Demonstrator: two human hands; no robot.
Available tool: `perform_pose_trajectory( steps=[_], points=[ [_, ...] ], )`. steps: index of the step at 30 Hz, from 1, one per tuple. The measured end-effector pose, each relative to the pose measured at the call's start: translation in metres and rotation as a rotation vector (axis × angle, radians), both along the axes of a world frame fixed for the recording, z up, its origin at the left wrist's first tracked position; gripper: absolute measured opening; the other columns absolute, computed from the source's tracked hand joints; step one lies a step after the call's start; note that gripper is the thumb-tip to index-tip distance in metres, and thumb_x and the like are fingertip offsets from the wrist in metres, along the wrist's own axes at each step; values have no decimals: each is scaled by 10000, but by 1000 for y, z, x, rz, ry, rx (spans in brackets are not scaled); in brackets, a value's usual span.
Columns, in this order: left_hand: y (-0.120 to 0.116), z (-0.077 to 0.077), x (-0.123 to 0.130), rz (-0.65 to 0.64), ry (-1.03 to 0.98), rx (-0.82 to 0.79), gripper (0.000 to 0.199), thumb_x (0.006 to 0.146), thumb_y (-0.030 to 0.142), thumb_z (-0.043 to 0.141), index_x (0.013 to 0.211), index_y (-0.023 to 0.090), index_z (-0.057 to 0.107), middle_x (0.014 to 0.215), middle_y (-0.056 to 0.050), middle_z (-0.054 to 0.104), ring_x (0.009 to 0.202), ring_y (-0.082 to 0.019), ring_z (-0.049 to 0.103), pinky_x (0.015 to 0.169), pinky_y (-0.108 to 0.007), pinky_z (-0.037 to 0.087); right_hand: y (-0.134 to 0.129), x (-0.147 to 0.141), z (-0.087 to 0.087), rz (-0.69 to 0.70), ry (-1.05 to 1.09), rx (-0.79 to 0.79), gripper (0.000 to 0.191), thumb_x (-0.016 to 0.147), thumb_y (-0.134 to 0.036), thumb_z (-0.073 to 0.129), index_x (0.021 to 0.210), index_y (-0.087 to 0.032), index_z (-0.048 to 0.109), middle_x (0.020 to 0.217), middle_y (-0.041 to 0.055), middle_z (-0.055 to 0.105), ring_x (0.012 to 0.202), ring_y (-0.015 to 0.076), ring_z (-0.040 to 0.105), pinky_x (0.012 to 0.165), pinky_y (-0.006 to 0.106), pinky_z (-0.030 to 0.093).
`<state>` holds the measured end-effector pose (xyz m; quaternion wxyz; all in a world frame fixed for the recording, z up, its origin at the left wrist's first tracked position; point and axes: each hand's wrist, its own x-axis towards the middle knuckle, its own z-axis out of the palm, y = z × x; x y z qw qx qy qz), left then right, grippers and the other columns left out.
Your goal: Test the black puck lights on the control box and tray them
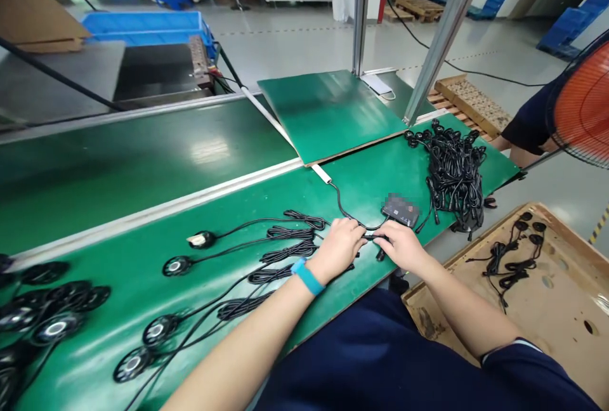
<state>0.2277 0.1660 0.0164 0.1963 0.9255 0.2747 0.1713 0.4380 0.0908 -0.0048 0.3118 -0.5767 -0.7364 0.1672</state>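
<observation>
My left hand (339, 245), with a teal band at its wrist, is closed on a black cable connector (373, 236). From the other side my right hand (399, 245) pinches the same joint between thumb and fingers. Just behind the right hand lies a black box (400, 208) with a cord running to it. To the left, several bundled black cables (290, 249) rest side by side on the green worktop (247, 195). Round black units with pale rings, such as this one (159, 330), sit at their far ends. The fingers hide much of the connector.
A heap of black cables (454, 170) lies at the right end of the worktop. More round units (57, 328) crowd the left edge. A raised green board (333, 113) stands behind. A wooden tray (561, 297) and an orange fan (585, 106) are at right, near another person's leg.
</observation>
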Motion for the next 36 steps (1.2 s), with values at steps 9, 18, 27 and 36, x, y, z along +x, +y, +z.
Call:
perform_pose_trajectory(
  steps=[9,18,27,36],
  points=[
    [-1,-22,12,6,-140,-68,263,1046,237,435,858,183,610,816,-68,601,827,-228,536,789,-376,406,1,0,-12,27,69,73,225,1043,-298,518,980,-203,713,963,80,714,877,201,677,805,345,564],
    [-5,-19,14,21,-133,-62,258,1053,275,435,886,191,614,862,-79,616,858,-232,557,807,-382,419,2,-3,-8,20,54,86,224,1043,-302,517,985,-204,710,938,70,706,856,196,669,784,342,565],
    [-6,-21,12,78,-85,-68,196,1027,338,524,956,196,639,959,-104,664,982,-248,600,875,-417,441,-19,11,-17,-189,108,239,203,981,-326,624,1129,-216,710,1171,108,676,738,170,638,830,393,592],
    [-6,-1,-38,232,-192,93,312,997,404,559,1248,221,591,1219,-143,670,1168,-315,590,1029,-498,436,-43,59,-2,-332,-61,211,276,1015,-345,566,1242,-207,641,1070,100,664,782,188,636,821,382,590]
  ],
)
